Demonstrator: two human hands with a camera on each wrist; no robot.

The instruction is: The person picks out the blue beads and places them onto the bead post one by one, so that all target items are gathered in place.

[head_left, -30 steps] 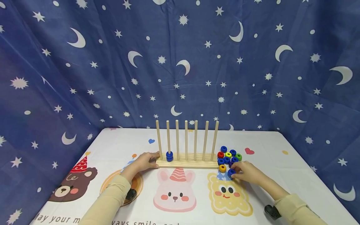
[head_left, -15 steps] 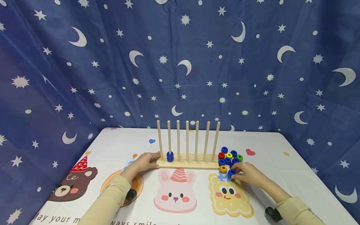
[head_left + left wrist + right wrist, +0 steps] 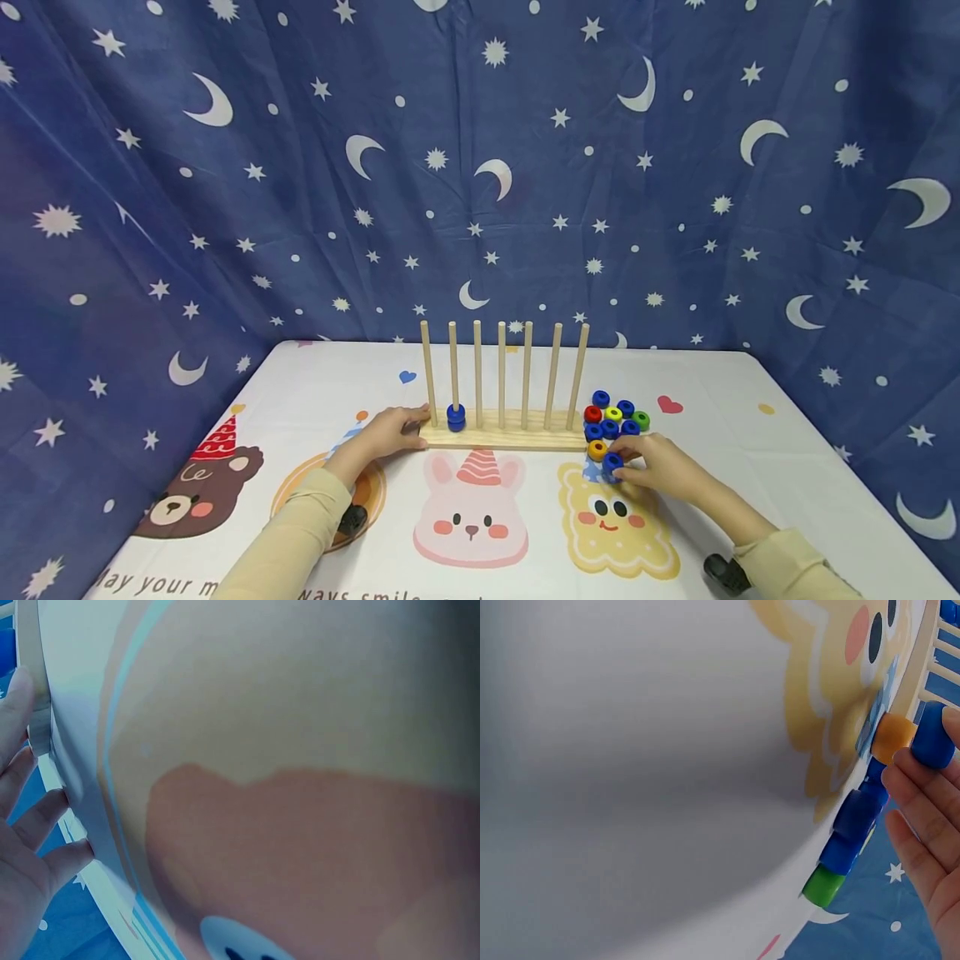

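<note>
A wooden peg stand [image 3: 495,439] with a row of upright pegs is set on the table. Two blue beads [image 3: 456,418] are stacked on its second peg from the left. My left hand [image 3: 384,432] holds the left end of the base, thumb in front and fingers behind. In the left wrist view, my fingers [image 3: 16,709] meet the base's end. Between thumb and fingers my right hand [image 3: 663,467] pinches a blue bead [image 3: 612,464], also large in the right wrist view. That bead is in front of the loose beads, near an orange bead [image 3: 597,451].
Right of the stand lie several loose beads: blue ones [image 3: 610,429], a red one [image 3: 592,414], a yellow one [image 3: 613,414] and a green one [image 3: 641,420]. A printed white cloth [image 3: 360,575] covers the table. A blue star-patterned curtain [image 3: 420,242] hangs behind.
My right hand shifts a little left with the blue bead, nearer the orange bead. My left hand stays at the stand's end. The head view has drifted slightly.
</note>
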